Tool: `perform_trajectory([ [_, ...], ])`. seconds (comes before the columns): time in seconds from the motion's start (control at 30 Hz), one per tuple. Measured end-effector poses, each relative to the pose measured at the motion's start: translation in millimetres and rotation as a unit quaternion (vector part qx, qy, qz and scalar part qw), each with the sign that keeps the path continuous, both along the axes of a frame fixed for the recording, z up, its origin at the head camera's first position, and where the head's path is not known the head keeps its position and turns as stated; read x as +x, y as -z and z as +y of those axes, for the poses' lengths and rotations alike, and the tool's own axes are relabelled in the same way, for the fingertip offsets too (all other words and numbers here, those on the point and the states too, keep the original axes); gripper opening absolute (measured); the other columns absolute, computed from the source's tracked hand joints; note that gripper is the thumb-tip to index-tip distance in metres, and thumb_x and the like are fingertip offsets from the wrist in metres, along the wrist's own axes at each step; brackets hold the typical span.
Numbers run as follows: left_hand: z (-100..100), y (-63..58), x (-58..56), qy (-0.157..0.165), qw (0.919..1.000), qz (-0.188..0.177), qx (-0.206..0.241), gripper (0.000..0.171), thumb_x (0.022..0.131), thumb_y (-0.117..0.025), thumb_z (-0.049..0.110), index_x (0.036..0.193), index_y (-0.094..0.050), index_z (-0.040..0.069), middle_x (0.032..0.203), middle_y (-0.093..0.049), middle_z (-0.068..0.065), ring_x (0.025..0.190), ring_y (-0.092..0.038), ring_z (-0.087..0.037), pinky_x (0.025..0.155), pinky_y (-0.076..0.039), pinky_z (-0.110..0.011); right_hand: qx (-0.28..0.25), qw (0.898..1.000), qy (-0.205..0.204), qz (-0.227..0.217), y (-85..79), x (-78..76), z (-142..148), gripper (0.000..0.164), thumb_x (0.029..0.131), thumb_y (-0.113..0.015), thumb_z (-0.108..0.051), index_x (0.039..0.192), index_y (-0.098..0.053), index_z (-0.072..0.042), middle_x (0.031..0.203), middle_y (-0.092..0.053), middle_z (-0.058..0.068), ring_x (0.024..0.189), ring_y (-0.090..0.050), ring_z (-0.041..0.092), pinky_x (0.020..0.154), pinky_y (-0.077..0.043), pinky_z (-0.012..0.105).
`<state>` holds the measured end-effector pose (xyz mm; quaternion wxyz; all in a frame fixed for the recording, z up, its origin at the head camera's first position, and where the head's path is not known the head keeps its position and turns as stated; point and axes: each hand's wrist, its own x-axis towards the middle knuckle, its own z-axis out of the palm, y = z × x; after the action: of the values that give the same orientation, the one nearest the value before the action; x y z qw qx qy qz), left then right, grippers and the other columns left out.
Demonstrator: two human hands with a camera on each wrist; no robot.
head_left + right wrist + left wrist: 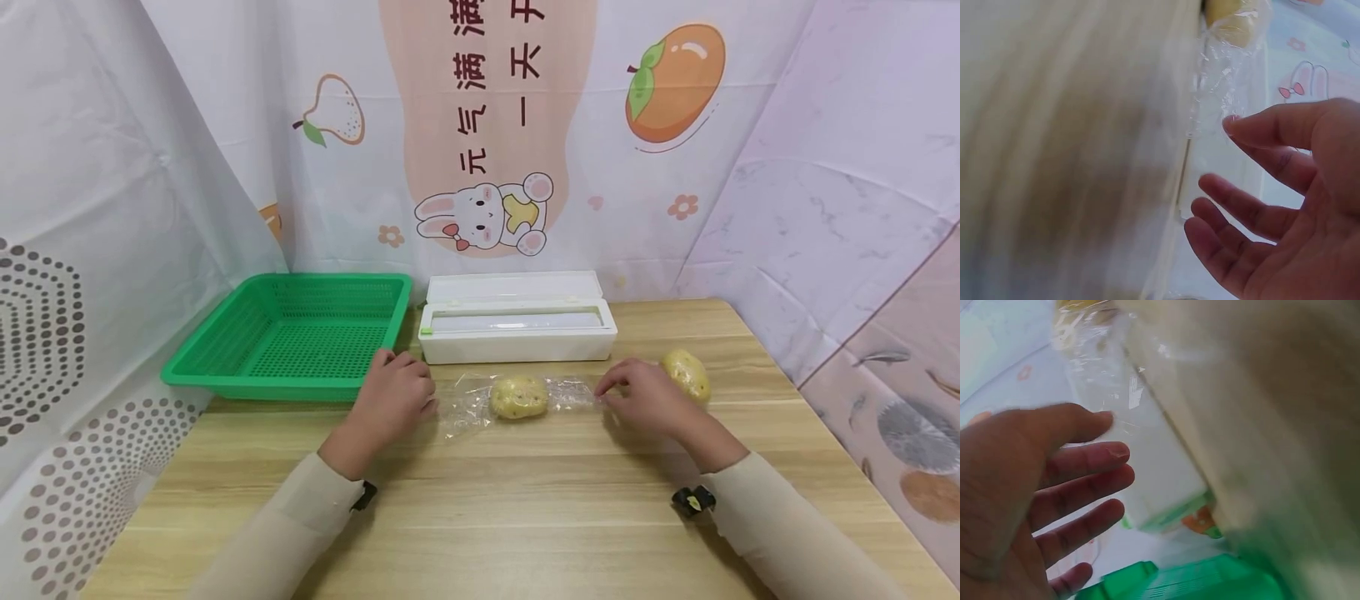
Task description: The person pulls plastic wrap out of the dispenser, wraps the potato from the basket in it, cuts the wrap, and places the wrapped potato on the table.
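Note:
A potato [519, 397] lies on the table in clear plastic wrap [468, 408], whose loose ends stretch out to both sides. My left hand [397, 392] is beside the wrap's left end, near the green basket. In the left wrist view its fingers [1085, 487] are spread and relaxed, with a gap between thumb and forefinger. At the other end, my right hand [641, 396] pinches the edge of the wrap between thumb and forefinger. The right wrist view shows that hand's remaining fingers [1229, 219] loosely bent. A second potato [686, 375], with a shiny surface, lies just beyond the right hand.
Behind the wrapped potato stands a white wrap dispenser box [517, 346] with its lid raised. A green plastic basket [285, 387] sits at the back left, close to the left hand. Printed cloth [585, 183] hangs along the table's back.

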<state>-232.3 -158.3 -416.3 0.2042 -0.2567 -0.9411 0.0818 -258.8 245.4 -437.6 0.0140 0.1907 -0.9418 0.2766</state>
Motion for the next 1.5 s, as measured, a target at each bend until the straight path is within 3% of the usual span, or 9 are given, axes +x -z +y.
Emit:
perform_trajectory([
  [0.23,17.7,-19.0,17.0,0.004,0.9949,-0.074,0.069,0.012,0.089,-0.069,0.026,0.087,-0.077,0.017,0.100,-0.074,0.001,0.092,-0.066,-0.021,0.083,-0.049,-0.041,-0.080,0.997,0.001,0.001,-10.8,-3.9,-7.9,0.027,0.105,-0.053,-0.014,0.123,-0.072,-0.008,0.124,-0.073,0.012,0.112,-0.067,0.032,0.092,-0.054,0.051],
  [0.33,42.3,-17.5,34.1,0.044,0.9404,-0.251,0.225,0.025,0.095,-0.069,0.025,0.115,-0.075,0.011,0.109,-0.073,-0.001,0.096,-0.069,-0.016,0.084,-0.057,-0.033,-0.090,0.996,-0.024,0.007,-15.2,-7.6,-21.6,0.027,0.106,-0.059,-0.023,0.125,-0.070,-0.009,0.121,-0.074,0.009,0.115,-0.068,0.030,0.097,-0.053,0.054],
  [0.4,61.6,-12.1,47.5,0.055,0.8430,-0.389,0.368,0.039,0.097,-0.070,0.024,0.130,-0.066,0.004,0.117,-0.071,-0.007,0.099,-0.070,-0.019,0.086,-0.059,-0.032,-0.087,0.995,-0.043,0.002,-17.0,-11.9,-33.4,0.028,0.104,-0.064,-0.027,0.125,-0.071,-0.010,0.121,-0.074,0.008,0.115,-0.068,0.029,0.099,-0.053,0.055],
  [0.5,84.3,0.9,63.9,0.045,0.6357,-0.528,0.561,0.055,0.101,-0.063,0.018,0.145,-0.045,-0.009,0.132,-0.063,-0.025,0.111,-0.071,-0.032,0.098,-0.058,-0.040,-0.092,0.992,-0.079,-0.026,-16.0,-21.2,-48.7,0.028,0.102,-0.067,-0.028,0.124,-0.071,-0.011,0.121,-0.074,0.008,0.116,-0.068,0.027,0.102,-0.052,0.054],
  [0.63,104.8,13.4,72.8,0.022,0.3625,-0.565,0.741,0.060,0.105,-0.047,0.014,0.150,-0.023,-0.018,0.151,-0.038,-0.041,0.140,-0.049,-0.047,0.118,-0.041,-0.048,-0.087,0.988,-0.118,-0.049,-11.1,-35.1,-60.4,0.029,0.101,-0.068,-0.026,0.124,-0.071,-0.009,0.122,-0.073,0.009,0.116,-0.068,0.024,0.104,-0.052,0.050],
  [0.7,112.8,17.8,73.5,0.015,0.2745,-0.546,0.791,0.064,0.104,-0.042,0.013,0.152,-0.014,-0.018,0.156,-0.025,-0.043,0.148,-0.035,-0.051,0.124,-0.031,-0.049,-0.088,0.985,-0.132,-0.063,-8.1,-40.5,-63.4,0.033,0.100,-0.069,-0.026,0.127,-0.070,-0.006,0.124,-0.073,0.010,0.117,-0.067,0.024,0.104,-0.052,0.049],
  [0.77,118.5,21.3,73.3,0.010,0.2274,-0.529,0.818,0.067,0.103,-0.039,0.013,0.153,-0.008,-0.018,0.159,-0.014,-0.043,0.152,-0.024,-0.053,0.127,-0.023,-0.050,-0.090,0.982,-0.144,-0.077,-4.9,-44.7,-65.4,0.036,0.100,-0.069,-0.026,0.129,-0.068,-0.006,0.126,-0.072,0.011,0.118,-0.068,0.024,0.105,-0.052,0.048],
  [0.87,122.5,25.1,72.2,-0.001,0.2161,-0.510,0.833,0.068,0.100,-0.037,0.011,0.153,-0.004,-0.018,0.161,-0.008,-0.042,0.153,-0.017,-0.054,0.129,-0.018,-0.051,-0.093,0.979,-0.154,-0.098,-1.8,-47.5,-67.5,0.036,0.101,-0.068,-0.027,0.130,-0.069,-0.006,0.124,-0.073,0.008,0.117,-0.068,0.022,0.104,-0.053,0.046],
  [1.5,115.3,26.0,55.0,-0.008,0.2701,-0.493,0.827,0.066,0.102,-0.036,0.012,0.153,-0.009,-0.018,0.162,-0.014,-0.040,0.155,-0.017,-0.050,0.129,-0.015,-0.050,-0.095,0.984,-0.118,-0.091,-0.2,-24.0,-64.0,0.015,0.098,-0.073,-0.027,0.108,-0.074,-0.016,0.097,-0.074,-0.006,0.093,-0.069,0.010,0.087,-0.057,0.036],
])
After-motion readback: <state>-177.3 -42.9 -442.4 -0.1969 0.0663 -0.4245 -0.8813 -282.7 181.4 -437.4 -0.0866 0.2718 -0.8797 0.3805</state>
